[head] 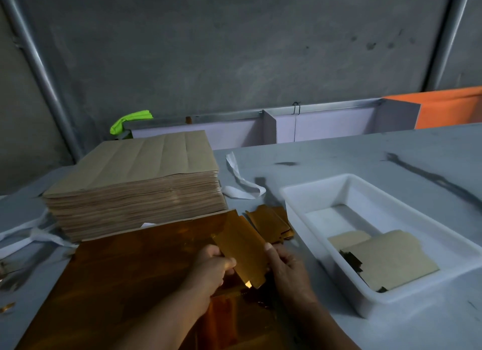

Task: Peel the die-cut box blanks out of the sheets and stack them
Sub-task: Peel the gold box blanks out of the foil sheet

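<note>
Dim, cool light is leaving the wall [234, 50] murky. Glare is glinting on the gold blank [242, 250], and the pole [39, 70] is bowing at the wide-angle edge.

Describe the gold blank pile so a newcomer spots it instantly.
Find the white tray on the right. Left of it, toward the tall brown stack, the pile lies on the table. It shines gold, unlike the tray's dull brown pieces, and is smaller than the gold sheet.

Sheet stack [135, 177] far left on worktop [339, 156]; tray [294, 193] right, blanks [391, 258] inside; loose blank pile [271, 222] between them.
</note>
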A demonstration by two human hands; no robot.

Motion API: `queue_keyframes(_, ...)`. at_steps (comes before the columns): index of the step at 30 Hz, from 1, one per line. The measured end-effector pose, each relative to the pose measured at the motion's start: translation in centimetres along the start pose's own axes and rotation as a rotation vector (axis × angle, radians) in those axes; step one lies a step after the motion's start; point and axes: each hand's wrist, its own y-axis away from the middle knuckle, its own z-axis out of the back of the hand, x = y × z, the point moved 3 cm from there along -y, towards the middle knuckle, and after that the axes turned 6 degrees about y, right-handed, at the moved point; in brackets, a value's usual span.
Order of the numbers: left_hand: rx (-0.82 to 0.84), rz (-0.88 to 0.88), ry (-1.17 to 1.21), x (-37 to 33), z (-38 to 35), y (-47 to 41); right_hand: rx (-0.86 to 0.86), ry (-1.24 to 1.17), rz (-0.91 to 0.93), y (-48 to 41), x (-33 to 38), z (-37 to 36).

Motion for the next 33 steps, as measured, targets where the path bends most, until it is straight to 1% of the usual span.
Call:
queue_keyframes(2,-0.029,-0.011,0.015,-0.2,-0.1,-0.5,-0.024,0.013,0.004,0.1,0.0,-0.1)
queue_keyframes(7,-0.126,-0.009,0.118,-0.7,0.1,-2.4,-0.162,-0.003,0.010,0.1,-0.6,0.0)
queue_keyframes(12,-0.159,-0.016,0.142,-1.6,-0.5,-5.0,-0.204,-0.004,-0.025,-0.4,-1.0,0.2)
queue_keyframes(22,-0.147,-0.067,0.053,-3.4,-3.9,-9.3,-0.203,-0.043,-0.029,-0.4,-1.0,0.1)
queue_keyframes(26,-0.149,-0.076,0.025,-3.7,-5.2,-10.4,-0.184,-0.048,-0.059,-0.4,-1.1,0.0)
queue_keyframes(30,-0.145,-0.084,-0.047,-3.8,-6.4,-11.2,-0.189,-0.031,-0.055,-0.5,-1.1,-0.1)
queue_keyframes(33,-0.143,-0.084,-0.132,-3.8,-7.1,-11.5,-0.202,0.033,-0.031,-0.6,-1.2,0.0)
